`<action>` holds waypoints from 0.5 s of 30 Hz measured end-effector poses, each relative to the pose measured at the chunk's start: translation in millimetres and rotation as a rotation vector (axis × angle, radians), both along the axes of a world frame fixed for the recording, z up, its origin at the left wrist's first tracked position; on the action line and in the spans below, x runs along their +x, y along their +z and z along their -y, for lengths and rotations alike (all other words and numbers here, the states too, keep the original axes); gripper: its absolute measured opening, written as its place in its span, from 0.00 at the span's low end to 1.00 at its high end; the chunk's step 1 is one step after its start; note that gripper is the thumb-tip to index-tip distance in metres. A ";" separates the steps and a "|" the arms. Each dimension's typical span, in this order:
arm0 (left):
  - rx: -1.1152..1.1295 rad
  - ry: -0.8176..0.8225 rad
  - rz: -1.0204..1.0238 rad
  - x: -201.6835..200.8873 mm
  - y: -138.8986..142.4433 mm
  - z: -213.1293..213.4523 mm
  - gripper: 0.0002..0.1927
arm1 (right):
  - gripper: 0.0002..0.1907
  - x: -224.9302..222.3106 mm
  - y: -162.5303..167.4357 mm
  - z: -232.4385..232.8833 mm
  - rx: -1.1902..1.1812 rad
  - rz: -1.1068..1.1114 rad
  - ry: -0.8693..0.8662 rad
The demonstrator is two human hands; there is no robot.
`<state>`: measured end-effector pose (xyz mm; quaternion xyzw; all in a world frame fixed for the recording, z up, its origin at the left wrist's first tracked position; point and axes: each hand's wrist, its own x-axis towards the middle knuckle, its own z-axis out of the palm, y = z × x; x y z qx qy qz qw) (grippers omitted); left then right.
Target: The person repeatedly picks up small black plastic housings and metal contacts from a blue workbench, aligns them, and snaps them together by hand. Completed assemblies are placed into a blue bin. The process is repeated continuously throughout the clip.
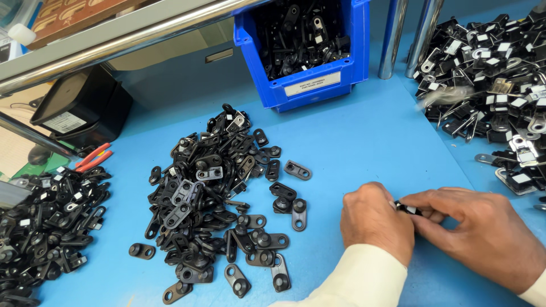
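Both hands meet low on the blue table (364, 136), the left hand (375, 222) curled nearly closed and the right hand (483, 233) closed to a pinch, their fingertips pressed together on a small black part (407, 208) with a white patch. The part is mostly hidden between the fingers, so it seems to be held by both, though which hand bears it I cannot tell. Just to the left lies a pile of black plastic clips (216, 193); a blue bin (307, 51) stands behind.
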<state>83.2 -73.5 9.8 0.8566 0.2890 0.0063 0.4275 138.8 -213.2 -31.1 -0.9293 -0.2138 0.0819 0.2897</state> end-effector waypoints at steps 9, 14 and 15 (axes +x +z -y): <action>0.224 -0.153 0.106 -8.2 0.7 15.8 0.07 | 0.19 0.7 -11.4 -8.6 0.542 -0.450 -0.255; 0.135 -0.029 0.179 -15.3 -3.5 22.9 0.12 | 0.14 8.9 -6.9 -11.3 0.675 -0.698 -0.473; 0.097 0.026 0.264 -17.0 -3.5 23.9 0.15 | 0.14 11.0 -6.4 -11.6 0.694 -0.724 -0.490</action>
